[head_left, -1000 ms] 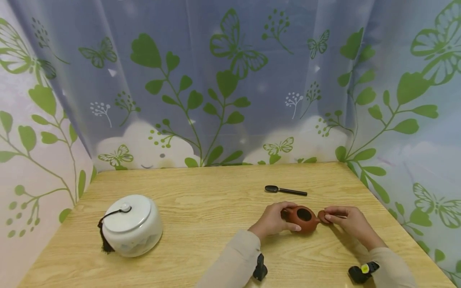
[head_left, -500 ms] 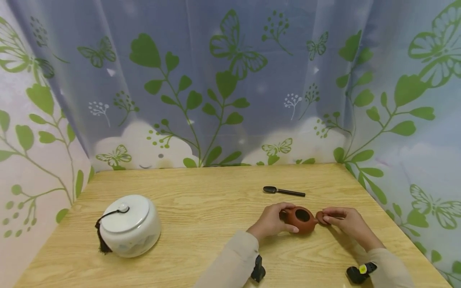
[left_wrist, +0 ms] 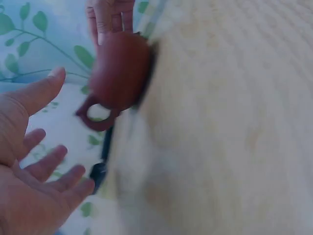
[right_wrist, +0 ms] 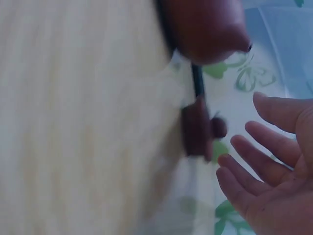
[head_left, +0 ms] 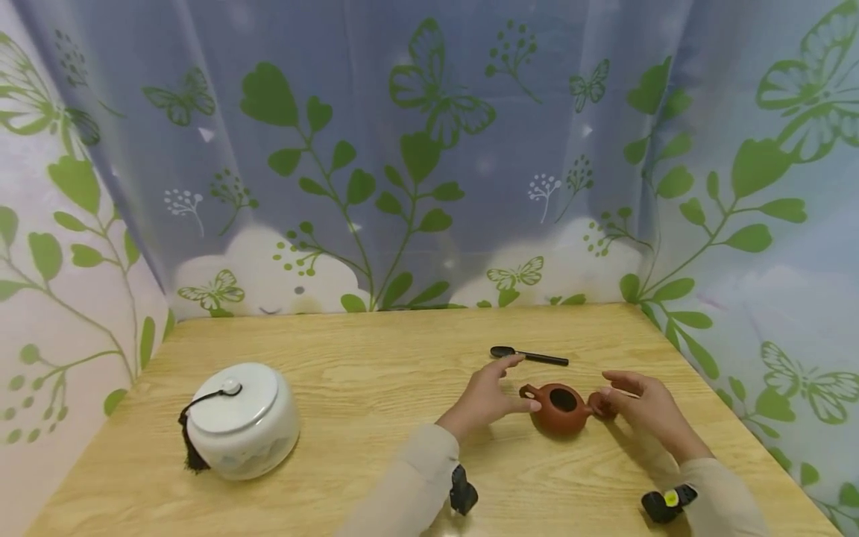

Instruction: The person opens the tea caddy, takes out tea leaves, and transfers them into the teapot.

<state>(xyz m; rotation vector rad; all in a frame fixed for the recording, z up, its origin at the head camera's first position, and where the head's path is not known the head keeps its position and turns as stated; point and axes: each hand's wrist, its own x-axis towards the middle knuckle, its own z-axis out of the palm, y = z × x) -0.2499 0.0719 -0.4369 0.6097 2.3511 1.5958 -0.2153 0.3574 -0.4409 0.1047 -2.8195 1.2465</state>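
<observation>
Reddish-brown teapot (head_left: 559,419), at three o'clock on the table (head_left: 362,403), is probably light, stiff, breakable, best held by its ten-o'clock handle (left_wrist: 100,126); left hand (head_left: 485,401) and right hand (head_left: 649,409) spread loosely, holding nothing.

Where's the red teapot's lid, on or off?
Off. The lid is beside the spout, and the teapot shows a dark, uncovered opening on top.

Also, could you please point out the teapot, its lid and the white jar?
Teapot (head_left: 558,423): head view, on the front of its rounded body.
Teapot lid (right_wrist: 194,129): right wrist view, on its side.
White jar (head_left: 250,449): head view, on its front wall.
</observation>
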